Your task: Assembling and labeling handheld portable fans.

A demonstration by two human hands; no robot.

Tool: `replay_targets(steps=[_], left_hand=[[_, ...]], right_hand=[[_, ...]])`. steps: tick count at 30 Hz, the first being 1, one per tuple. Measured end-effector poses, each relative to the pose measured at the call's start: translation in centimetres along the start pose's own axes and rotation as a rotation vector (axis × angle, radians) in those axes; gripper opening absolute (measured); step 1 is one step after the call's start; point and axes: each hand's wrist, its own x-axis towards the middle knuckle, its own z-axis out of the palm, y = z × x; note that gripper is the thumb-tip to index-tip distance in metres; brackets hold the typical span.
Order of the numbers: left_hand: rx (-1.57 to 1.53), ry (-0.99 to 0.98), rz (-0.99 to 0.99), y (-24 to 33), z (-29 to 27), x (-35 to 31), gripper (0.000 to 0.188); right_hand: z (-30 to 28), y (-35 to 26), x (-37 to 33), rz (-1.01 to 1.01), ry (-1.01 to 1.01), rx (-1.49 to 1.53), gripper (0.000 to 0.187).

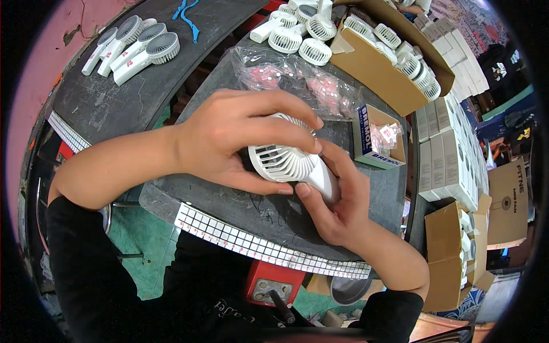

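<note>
Both of my hands hold one white handheld fan (286, 163) above the dark table. My left hand (229, 134) wraps over the round slatted head, with the thumb beneath it and the fingers curled across the top. Lower down, my right hand (346, 203) grips the short white handle, its thumb and fingers on either side. The slats of the cage face up between my hands; part of the head is hidden under my left fingers. Just beyond lies a clear plastic bag (291, 74) with small pink-and-white pieces inside.
Several fans (137, 46) lie on the table at the left, near a blue strap (186, 17). More fill a cardboard box (394, 86) at the back. A small open box (372, 151) of pink-and-white pieces stands at the right, beside stacked white boxes (452, 154). A gridded strip (257, 243) edges the table.
</note>
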Motion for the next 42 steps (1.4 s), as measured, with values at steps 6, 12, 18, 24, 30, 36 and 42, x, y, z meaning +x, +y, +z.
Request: replay_targets(steps=[6, 12, 18, 24, 30, 36, 42], left_hand=[[-0.295, -0.041, -0.179, -0.5, -0.9, -1.0, 0.124], [-0.471, 0.064, -0.25, -0.2, 0.8, -1.7, 0.112], [-0.564, 0.039, -0.371, 0.3, 0.6, -1.4, 0.122], [-0.568, 0.023, -0.234, -0.1, 1.4, -1.2, 0.124], [-0.618, -0.117, -0.035, 1.1, 1.9, -0.9, 0.117], [-0.584, 0.068, -0.044, 0.8, 2.7, -2.2, 0.105], [-0.579, 0.003, -0.065, 0.2, 2.1, -3.8, 0.108]], right_hand=[[-2.2, -1.4, 0.0, 0.571, -0.188, 1.023, 0.055], [-2.1, -1.1, -0.1, 0.654, -0.226, 1.397, 0.061], [-2.2, -0.8, 0.0, 0.663, -0.341, 1.422, 0.064], [-2.5, -0.4, -0.4, 0.676, -0.434, 1.366, 0.065], [-1.7, -1.4, -0.4, 0.6, -0.529, 1.258, 0.06], [-1.5, -1.5, -0.5, 0.543, -0.522, 1.209, 0.053], [-0.8, -1.6, -0.6, 0.552, -0.517, 1.195, 0.051]])
